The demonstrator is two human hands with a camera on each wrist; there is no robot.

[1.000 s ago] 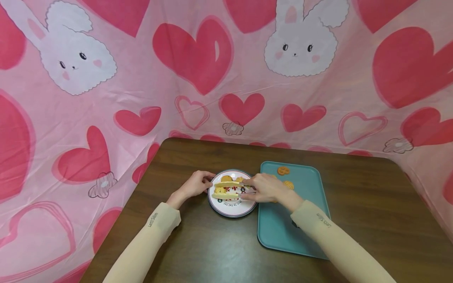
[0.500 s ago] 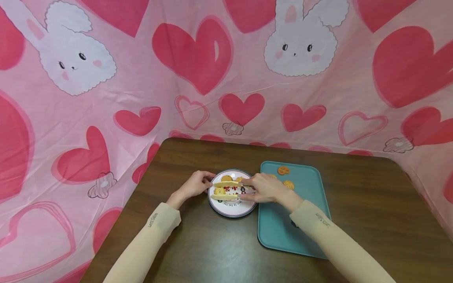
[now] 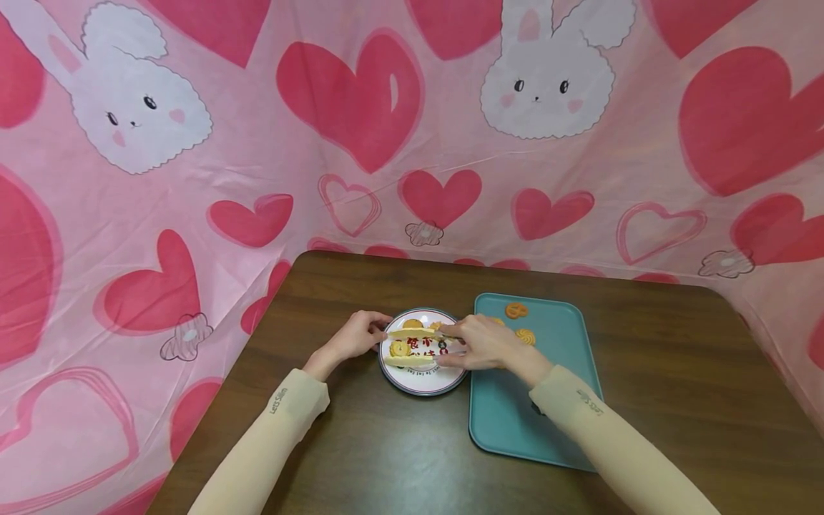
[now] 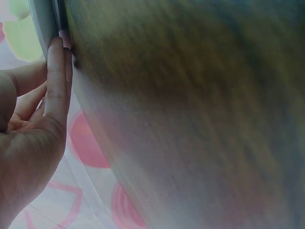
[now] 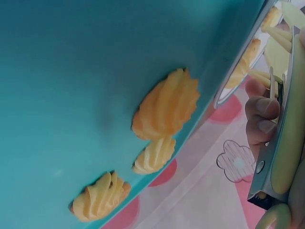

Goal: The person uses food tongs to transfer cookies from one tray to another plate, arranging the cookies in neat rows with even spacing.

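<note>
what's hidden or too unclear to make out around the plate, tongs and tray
- Tongs: in the head view, the right hand hides most of the handle.
- Tray: in the head view, the right sleeve covers its lower right corner.
- Plate: in the left wrist view, cut off by the top edge.
- Biscuit between the tips: whether they touch it is too small to tell in the head view.

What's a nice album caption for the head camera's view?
Right hand holding tongs over a plate of cookies, left hand at the plate's rim, teal tray alongside.

Left hand point(image 3: 356, 334) straight-fingered; right hand point(image 3: 487, 341) curled
</note>
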